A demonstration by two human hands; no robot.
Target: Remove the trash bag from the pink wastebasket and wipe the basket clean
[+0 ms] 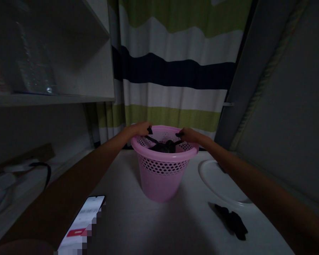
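A pink plastic basket with a perforated upper band stands on the white table, straight ahead. Inside it lies a black bag or liner, dark and crumpled. My left hand is at the basket's left rim, pinching a black edge of that bag. My right hand is at the right rim, gripping the bag's other edge. The black material stretches between both hands across the basket's mouth.
A phone with a lit screen lies at the near left. A white round plate sits at the right, with a small black crumpled piece before it. Shelves stand at the left; a striped curtain hangs behind.
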